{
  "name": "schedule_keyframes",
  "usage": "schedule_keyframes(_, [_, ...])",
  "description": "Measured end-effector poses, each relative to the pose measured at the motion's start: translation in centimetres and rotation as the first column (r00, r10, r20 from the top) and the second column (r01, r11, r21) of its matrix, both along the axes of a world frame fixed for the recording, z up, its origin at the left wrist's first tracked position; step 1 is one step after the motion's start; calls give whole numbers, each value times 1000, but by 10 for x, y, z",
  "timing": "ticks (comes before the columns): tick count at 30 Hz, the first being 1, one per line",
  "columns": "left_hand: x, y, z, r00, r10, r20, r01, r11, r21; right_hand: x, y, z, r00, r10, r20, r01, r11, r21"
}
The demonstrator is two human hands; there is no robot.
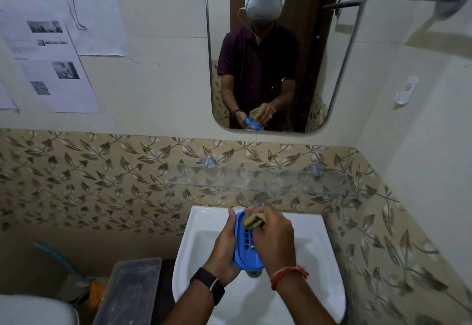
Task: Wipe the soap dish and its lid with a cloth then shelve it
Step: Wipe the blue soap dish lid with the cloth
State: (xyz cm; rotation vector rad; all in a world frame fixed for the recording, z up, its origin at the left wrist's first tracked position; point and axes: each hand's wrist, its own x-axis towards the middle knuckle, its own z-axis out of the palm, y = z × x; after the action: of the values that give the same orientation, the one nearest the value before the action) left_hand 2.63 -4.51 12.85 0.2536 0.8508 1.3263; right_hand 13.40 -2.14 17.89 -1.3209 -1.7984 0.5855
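A blue plastic soap dish [246, 245] with drain slots is held over the white sink [319, 253]. My left hand [226, 248] grips it from the left side and underneath. My right hand [274, 237] is closed on a crumpled tan cloth [252, 218], which is pressed onto the far end of the dish. A separate lid is not visible. An empty glass shelf [255, 184] hangs on the wall just above the sink.
A mirror [275, 51] above the shelf reflects a person with the dish and cloth. Papers [51, 69] are stuck on the left wall. A clear plastic box [132, 291] stands left of the sink. A white hook [406, 90] is on the right wall.
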Motion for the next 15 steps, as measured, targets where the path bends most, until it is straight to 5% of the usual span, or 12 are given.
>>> schedule_keyframes(6, [-4,3,6,1000,26,-10,-26,999,39,-3,-2,1,989,120,-83,-129,986,-109])
schedule_keyframes(11, [-1,3,10,998,55,-34,-52,995,80,7,6,6,997,-41,-69,41,999,5])
schedule_keyframes(15, [-1,1,13,998,58,-27,-55,994,97,1,-5,5,993,113,-31,-108,988,114])
